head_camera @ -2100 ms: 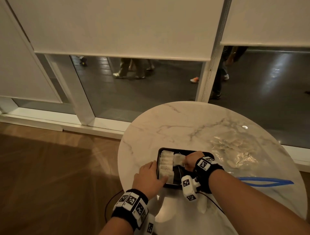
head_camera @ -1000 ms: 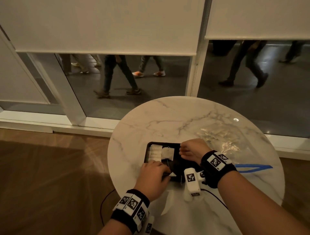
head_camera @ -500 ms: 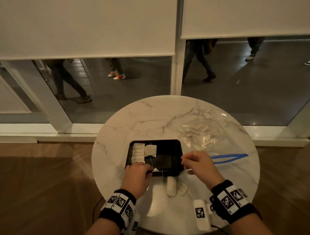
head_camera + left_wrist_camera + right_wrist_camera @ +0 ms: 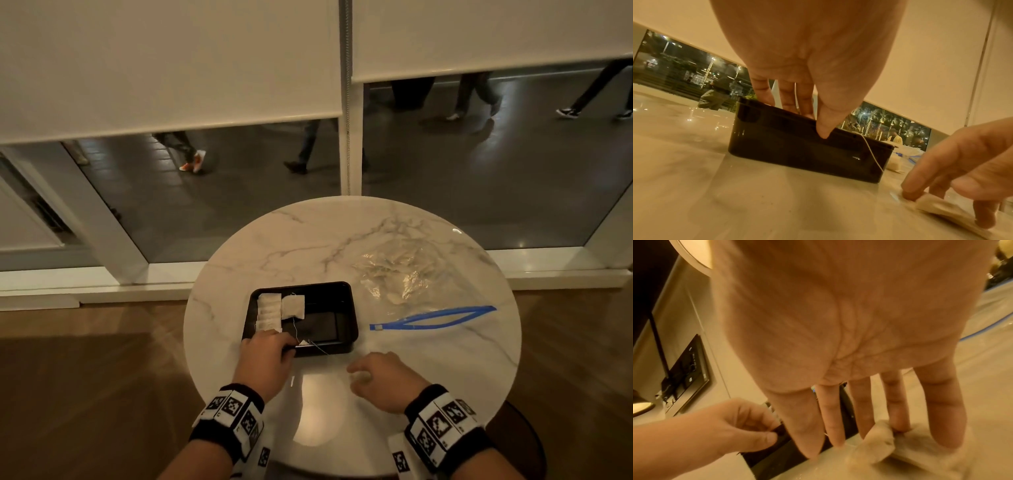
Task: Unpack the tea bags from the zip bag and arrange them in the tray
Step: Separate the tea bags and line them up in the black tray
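Note:
A black tray [image 4: 344, 310] sits mid-table with a row of white tea bags [image 4: 269, 312] at its left end and one more tea bag [image 4: 293, 307] beside them, its string trailing over the near rim. My left hand [image 4: 277, 342] grips the tray's near-left rim [image 4: 777, 112], fingers inside and thumb on the outer wall. My right hand [image 4: 358, 375] is on the table in front of the tray, its straight fingers pressing on loose tea bags [image 4: 879, 439]. The clear zip bag [image 4: 404, 270] with a blue zip [image 4: 442, 317] lies open at the right, with tea bags inside.
The round marble table [image 4: 308, 240] stands against floor-length windows with half-lowered blinds; people walk outside. Wooden floor lies on both sides. The table's near edge is just behind my wrists.
My right hand has pulled back out of the tray toward me and come down on the loose tea bags in front of it. My left hand has stayed on the tray's rim.

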